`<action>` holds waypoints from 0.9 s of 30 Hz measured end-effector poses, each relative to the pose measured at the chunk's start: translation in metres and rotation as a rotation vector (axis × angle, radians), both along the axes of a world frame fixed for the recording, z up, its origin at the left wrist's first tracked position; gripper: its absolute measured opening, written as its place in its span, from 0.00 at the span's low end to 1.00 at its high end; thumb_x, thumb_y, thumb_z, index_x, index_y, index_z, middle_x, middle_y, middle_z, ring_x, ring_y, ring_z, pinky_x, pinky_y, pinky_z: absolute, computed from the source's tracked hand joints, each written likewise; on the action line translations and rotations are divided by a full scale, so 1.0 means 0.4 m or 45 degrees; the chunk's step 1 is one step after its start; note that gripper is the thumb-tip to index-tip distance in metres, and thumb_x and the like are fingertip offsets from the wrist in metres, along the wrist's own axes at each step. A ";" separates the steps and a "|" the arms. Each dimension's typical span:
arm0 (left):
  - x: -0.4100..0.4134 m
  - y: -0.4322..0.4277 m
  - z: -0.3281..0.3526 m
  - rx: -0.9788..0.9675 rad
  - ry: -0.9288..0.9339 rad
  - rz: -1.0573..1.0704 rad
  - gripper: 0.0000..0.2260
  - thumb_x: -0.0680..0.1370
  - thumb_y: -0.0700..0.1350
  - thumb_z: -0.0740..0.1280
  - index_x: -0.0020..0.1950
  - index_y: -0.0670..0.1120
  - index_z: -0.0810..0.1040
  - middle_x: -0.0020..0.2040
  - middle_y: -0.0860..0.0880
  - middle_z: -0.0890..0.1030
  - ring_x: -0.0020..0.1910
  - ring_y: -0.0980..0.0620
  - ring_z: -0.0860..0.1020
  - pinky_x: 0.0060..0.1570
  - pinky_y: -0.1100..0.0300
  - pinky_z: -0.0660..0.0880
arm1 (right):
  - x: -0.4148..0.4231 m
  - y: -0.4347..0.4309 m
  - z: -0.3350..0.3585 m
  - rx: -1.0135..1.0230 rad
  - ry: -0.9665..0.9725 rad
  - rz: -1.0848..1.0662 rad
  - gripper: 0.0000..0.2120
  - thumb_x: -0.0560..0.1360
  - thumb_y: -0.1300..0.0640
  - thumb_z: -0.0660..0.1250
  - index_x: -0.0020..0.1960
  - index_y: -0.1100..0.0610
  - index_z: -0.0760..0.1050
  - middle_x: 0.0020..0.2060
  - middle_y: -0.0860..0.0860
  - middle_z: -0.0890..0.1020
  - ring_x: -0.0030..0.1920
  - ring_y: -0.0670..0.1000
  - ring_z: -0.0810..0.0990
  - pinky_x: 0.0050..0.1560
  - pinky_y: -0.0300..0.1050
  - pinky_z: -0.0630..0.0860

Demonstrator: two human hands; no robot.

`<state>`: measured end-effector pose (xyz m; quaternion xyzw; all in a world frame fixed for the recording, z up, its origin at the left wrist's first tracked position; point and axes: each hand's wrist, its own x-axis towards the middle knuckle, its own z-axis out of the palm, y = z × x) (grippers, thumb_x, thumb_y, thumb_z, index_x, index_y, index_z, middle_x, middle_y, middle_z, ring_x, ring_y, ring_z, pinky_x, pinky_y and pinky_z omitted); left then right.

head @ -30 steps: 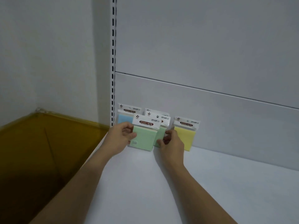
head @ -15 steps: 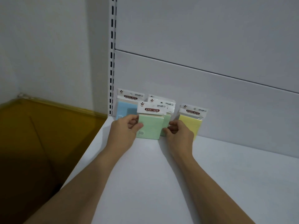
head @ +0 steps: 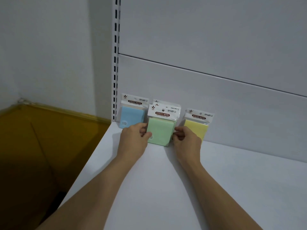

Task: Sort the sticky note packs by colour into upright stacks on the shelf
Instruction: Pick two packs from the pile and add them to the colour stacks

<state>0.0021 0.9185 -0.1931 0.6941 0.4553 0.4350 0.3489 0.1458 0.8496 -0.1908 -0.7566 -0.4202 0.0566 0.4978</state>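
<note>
Three colours of sticky note packs stand upright against the back panel of the white shelf (head: 166, 180). A blue pack (head: 131, 116) is at the left, a green stack (head: 160, 131) in the middle, a yellow pack (head: 196, 127) at the right. My left hand (head: 134, 140) pinches the left edge of the front green pack, thumb on its face. On the stack's right edge, my right hand (head: 186, 141) grips with curled fingers. More green packs stand behind the front one, mostly hidden.
A slotted white upright (head: 115, 63) runs up the shelf's back left corner. Left of the shelf edge, a brown cardboard box (head: 41, 146) lies lower down. The back panel (head: 216, 100) is plain white.
The front green pack has been pushed back upright against the green packs behind it, and both hands followed it toward the back panel. The camera view has tilted slightly.
</note>
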 end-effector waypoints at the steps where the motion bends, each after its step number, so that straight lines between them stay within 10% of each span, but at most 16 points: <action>1: 0.000 -0.001 -0.001 0.009 0.012 0.003 0.14 0.73 0.41 0.73 0.58 0.45 0.81 0.46 0.48 0.85 0.44 0.53 0.82 0.53 0.56 0.78 | -0.001 -0.001 0.000 -0.005 0.000 0.000 0.13 0.73 0.67 0.64 0.54 0.57 0.80 0.39 0.47 0.82 0.42 0.45 0.79 0.39 0.21 0.69; 17: -0.015 -0.005 0.001 0.007 0.098 -0.073 0.16 0.73 0.45 0.73 0.59 0.43 0.79 0.47 0.48 0.84 0.46 0.52 0.81 0.53 0.54 0.79 | 0.000 -0.070 0.027 -0.173 -0.141 0.031 0.17 0.74 0.63 0.66 0.63 0.55 0.77 0.47 0.48 0.82 0.43 0.45 0.79 0.41 0.19 0.67; 22: -0.023 -0.024 0.018 0.144 0.140 -0.049 0.14 0.72 0.46 0.73 0.57 0.46 0.78 0.49 0.49 0.81 0.49 0.50 0.78 0.52 0.53 0.77 | 0.028 -0.158 0.043 -0.174 -0.211 -0.030 0.20 0.73 0.61 0.69 0.65 0.52 0.75 0.51 0.49 0.81 0.48 0.47 0.81 0.56 0.45 0.77; 27: -0.020 -0.076 0.045 0.399 0.287 -0.012 0.18 0.73 0.48 0.71 0.61 0.45 0.74 0.56 0.47 0.76 0.58 0.46 0.72 0.54 0.51 0.73 | 0.046 -0.226 0.079 -0.233 -0.387 -0.051 0.25 0.72 0.53 0.72 0.68 0.49 0.72 0.58 0.47 0.80 0.55 0.48 0.79 0.58 0.47 0.76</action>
